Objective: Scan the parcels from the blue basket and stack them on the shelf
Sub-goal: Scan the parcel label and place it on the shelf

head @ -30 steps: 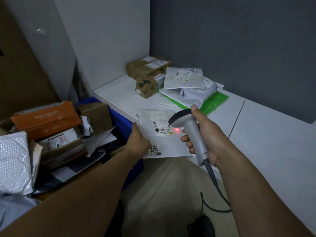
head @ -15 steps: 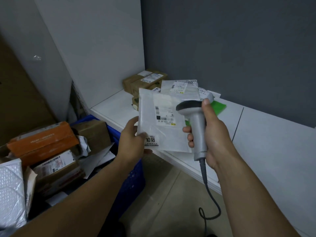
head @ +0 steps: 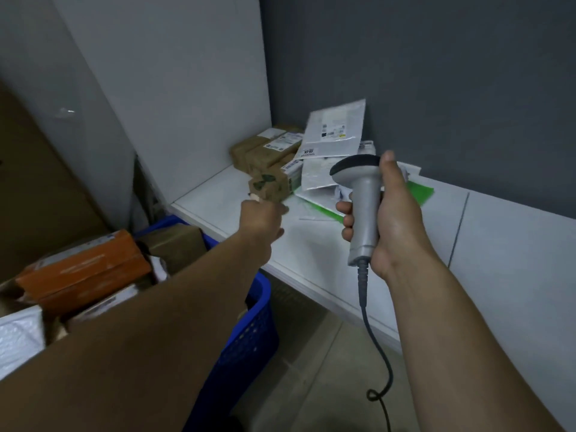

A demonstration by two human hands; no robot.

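A flat white mailer parcel point(head: 335, 132) with a label is in the air above the pile of white and green mailers point(head: 318, 179) on the white shelf point(head: 218, 198), leaning toward the grey wall, with no hand on it. My left hand point(head: 265, 218) is stretched out over the shelf's front edge, blurred, holding nothing. My right hand point(head: 389, 213) grips the grey barcode scanner point(head: 361, 201) upright, cable hanging down. The blue basket point(head: 249, 332) stands at lower left with more parcels inside.
Brown cardboard boxes point(head: 268, 154) are stacked in the shelf's back corner. In the basket lie an orange box point(head: 84, 272), a brown box point(head: 174, 244) and a white bubble mailer point(head: 18, 341). A white side panel rises left of the shelf.
My left hand has let go of the white mailer, which has flown from in front of the scanner toward the pile on the shelf. The scanner has stayed about where it was.
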